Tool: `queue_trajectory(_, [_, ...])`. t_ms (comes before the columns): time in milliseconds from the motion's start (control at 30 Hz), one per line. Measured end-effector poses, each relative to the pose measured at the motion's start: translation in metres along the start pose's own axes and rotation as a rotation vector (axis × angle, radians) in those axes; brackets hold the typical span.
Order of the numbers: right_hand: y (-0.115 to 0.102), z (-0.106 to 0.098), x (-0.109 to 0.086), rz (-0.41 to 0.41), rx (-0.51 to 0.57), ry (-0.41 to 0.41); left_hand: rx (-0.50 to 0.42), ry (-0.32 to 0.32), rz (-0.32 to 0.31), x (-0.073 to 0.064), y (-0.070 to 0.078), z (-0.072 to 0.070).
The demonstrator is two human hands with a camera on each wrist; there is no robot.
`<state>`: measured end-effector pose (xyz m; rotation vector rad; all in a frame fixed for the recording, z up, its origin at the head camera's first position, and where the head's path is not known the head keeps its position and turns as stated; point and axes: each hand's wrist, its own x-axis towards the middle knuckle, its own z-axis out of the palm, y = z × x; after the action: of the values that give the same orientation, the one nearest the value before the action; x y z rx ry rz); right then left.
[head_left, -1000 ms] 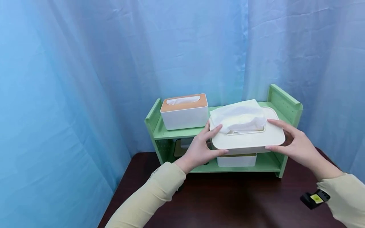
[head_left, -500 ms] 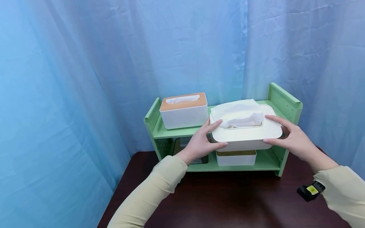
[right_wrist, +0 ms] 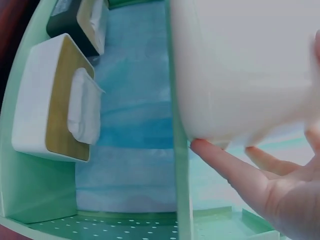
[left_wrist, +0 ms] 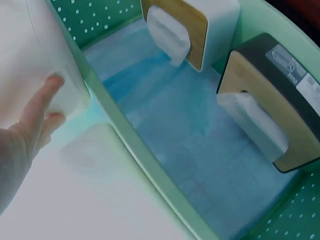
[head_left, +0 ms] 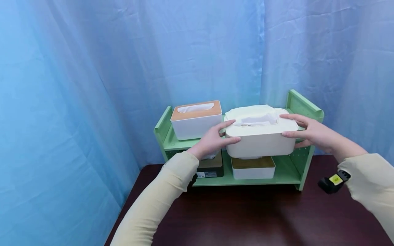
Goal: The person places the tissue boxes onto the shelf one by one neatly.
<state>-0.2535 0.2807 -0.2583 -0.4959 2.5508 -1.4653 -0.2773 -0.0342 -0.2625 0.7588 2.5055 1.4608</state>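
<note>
Between both hands is a white tissue box (head_left: 261, 143) with rounded corners, a white tissue lying over its top slot. My left hand (head_left: 212, 140) grips its left end, thumb on the front face and fingers toward the lid. At the right end my right hand (head_left: 318, 135) holds it the same way, with some fingers lower on the side. The box is at the upper board of a green two-tier shelf (head_left: 172, 145), overlapping its front edge; whether it touches the board cannot be told. In the right wrist view, fingertips press the white tissue box (right_wrist: 240, 65) near its edge.
On the upper board, left, stands a white tissue box with an orange-brown lid (head_left: 200, 128). The lower board bears a white wood-lidded tissue box (head_left: 253, 173) and a black wood-lidded one (left_wrist: 272, 105). Green side panels (head_left: 304, 106) bound the shelf. A dark table (head_left: 240, 215) lies in front.
Both hands have brought the white tissue box slightly left and upward in view, and tilted it so more of its front face shows. More of the lower boxes is visible.
</note>
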Motion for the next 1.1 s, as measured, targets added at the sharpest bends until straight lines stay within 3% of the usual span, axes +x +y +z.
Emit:
queue_trajectory(267, [-0.007, -0.018, 0.014, 0.065, 0.096, -0.120, -0.033, -0.031, -0.047, 0.017, 0.005, -0.004])
queue_trajectory(500, [-0.012, -0.023, 0.026, 0.125, 0.122, -0.146, 0.012, 0.046, -0.042, 0.028, 0.004, 0.000])
queue_trajectory(800, [-0.012, -0.024, 0.037, 0.169, 0.145, -0.062, 0.096, 0.202, -0.027, 0.042, 0.004, 0.013])
queue_trajectory(1100, [-0.014, -0.024, 0.041, 0.192, 0.172, 0.019, 0.116, 0.246, -0.042, 0.050, 0.011, 0.018])
